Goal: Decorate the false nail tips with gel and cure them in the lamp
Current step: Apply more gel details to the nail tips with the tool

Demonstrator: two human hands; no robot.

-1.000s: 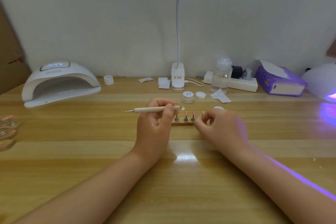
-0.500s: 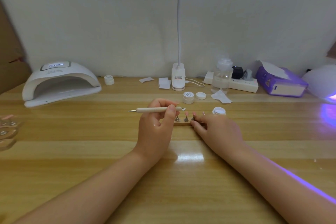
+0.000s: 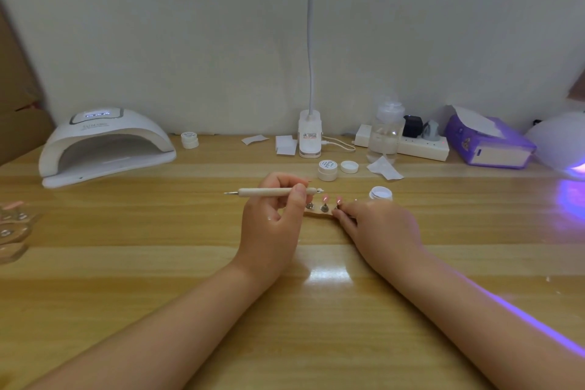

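Observation:
My left hand (image 3: 272, 218) grips a wooden dotting tool (image 3: 269, 192), held level with its metal tips pointing left and right. Just beyond it a small wooden stand (image 3: 318, 214) carries pink false nail tips (image 3: 325, 199) on metal posts. My right hand (image 3: 376, 225) rests on the table with its fingertips at the stand's right end; how they lie there is hidden. An open gel pot (image 3: 380, 193) sits just behind my right hand. The white curing lamp (image 3: 104, 144) stands at the far left.
A closed gel pot (image 3: 327, 169) and a loose lid (image 3: 349, 166) sit behind the stand. A desk light base (image 3: 310, 138), a clear bottle (image 3: 386, 133), a power strip (image 3: 424, 147) and a purple tissue box (image 3: 489, 144) line the wall. Clear holders (image 3: 11, 231) lie at the left edge.
My right hand has slid left and lowered onto the stand's right end, uncovering the open gel pot behind it. My left hand keeps the tool in place.

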